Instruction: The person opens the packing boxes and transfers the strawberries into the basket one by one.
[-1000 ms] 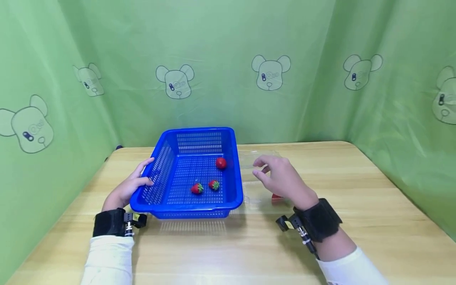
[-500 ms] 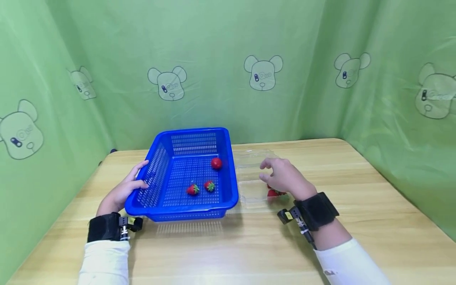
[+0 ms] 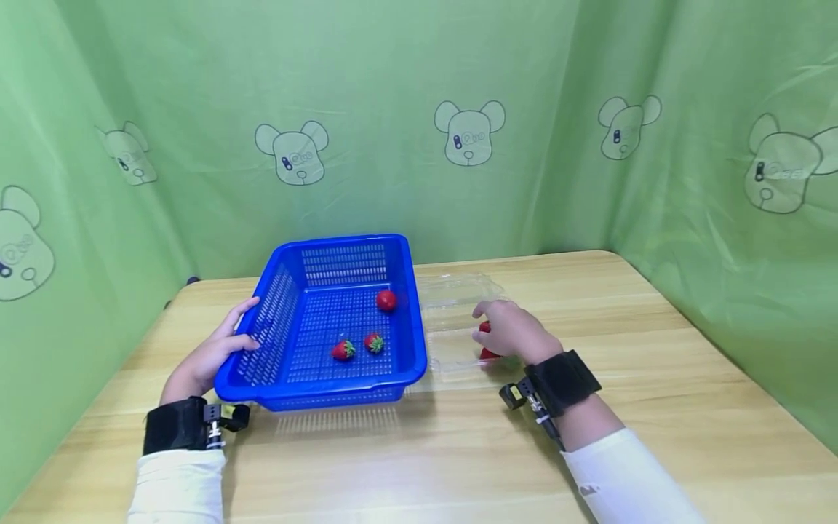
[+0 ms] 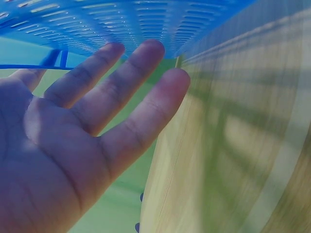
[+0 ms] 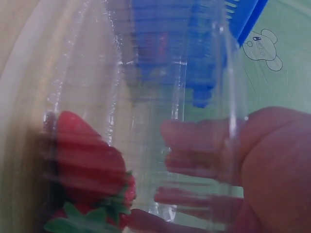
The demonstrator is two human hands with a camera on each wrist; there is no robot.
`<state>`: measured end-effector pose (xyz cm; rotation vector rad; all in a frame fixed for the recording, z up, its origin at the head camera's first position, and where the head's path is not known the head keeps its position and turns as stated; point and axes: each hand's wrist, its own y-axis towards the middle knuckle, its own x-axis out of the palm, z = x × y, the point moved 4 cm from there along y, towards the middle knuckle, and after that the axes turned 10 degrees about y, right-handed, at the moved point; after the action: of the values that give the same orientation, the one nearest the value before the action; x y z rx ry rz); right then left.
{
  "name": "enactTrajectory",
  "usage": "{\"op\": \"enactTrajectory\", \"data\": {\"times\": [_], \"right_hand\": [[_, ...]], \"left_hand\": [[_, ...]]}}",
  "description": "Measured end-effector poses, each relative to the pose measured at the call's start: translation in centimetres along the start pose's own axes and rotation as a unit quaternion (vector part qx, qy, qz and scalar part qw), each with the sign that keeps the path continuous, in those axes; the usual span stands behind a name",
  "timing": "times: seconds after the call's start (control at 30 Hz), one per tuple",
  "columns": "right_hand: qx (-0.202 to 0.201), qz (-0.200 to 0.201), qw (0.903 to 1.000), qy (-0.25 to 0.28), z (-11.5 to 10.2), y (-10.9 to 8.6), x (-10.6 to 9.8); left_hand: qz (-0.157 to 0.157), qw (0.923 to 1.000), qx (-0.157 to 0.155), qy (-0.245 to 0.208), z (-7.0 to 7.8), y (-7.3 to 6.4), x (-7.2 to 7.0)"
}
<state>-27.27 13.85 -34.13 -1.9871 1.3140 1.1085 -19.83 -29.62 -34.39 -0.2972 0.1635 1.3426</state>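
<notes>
My left hand [image 3: 209, 360] grips the left side of a blue plastic basket [image 3: 415, 349], thumb inside the rim. In the left wrist view, several fingers [image 4: 126, 131] extend beneath its slotted wall. The basket's near edge stands off the table, with a shadow below. Inside lie two strawberries [image 3: 342, 350] with green leaves and a rounder red fruit [image 3: 386, 300]. My right hand [image 3: 513, 335] reaches into a clear plastic box [image 3: 452, 338], its fingers bent and apart. More strawberries [image 5: 90, 155] lie in the box beside the fingers; the hand partly hides them in the head view.
The clear box stands directly right of the basket. Both are on a light wooden table [image 3: 628, 349]. A green curtain [image 3: 380, 204] with bear-head prints hangs around the back and sides. Each wrist wears a black strap [image 3: 561, 380] with a small camera.
The view has turned right, so everything shifts left in it. My right hand has come lower, down to the strawberries in the clear box. My left hand keeps its hold on the basket.
</notes>
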Motion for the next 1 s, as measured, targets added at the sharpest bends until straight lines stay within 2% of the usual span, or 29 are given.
{"op": "enactTrajectory", "data": {"times": [0.2,0.5,0.83,1.0], "right_hand": [[0.002,-0.01,0.9998,-0.016,0.0,0.2,0.8],[0.0,0.008,0.9993,-0.038,0.0,0.2,1.3],[-0.001,0.012,0.9994,-0.032,-0.1,0.2,1.4],[0.01,0.001,0.9998,-0.018,-0.2,0.2,1.6]], "left_hand": [[0.001,1.0,0.006,-0.001,-0.1,-0.1,0.0],[-0.005,0.9999,0.013,-0.002,0.3,-0.3,0.2],[0.0,0.9999,0.015,0.006,0.3,-0.1,0.1],[-0.001,0.9998,0.011,0.015,0.4,-0.2,0.2]]}}
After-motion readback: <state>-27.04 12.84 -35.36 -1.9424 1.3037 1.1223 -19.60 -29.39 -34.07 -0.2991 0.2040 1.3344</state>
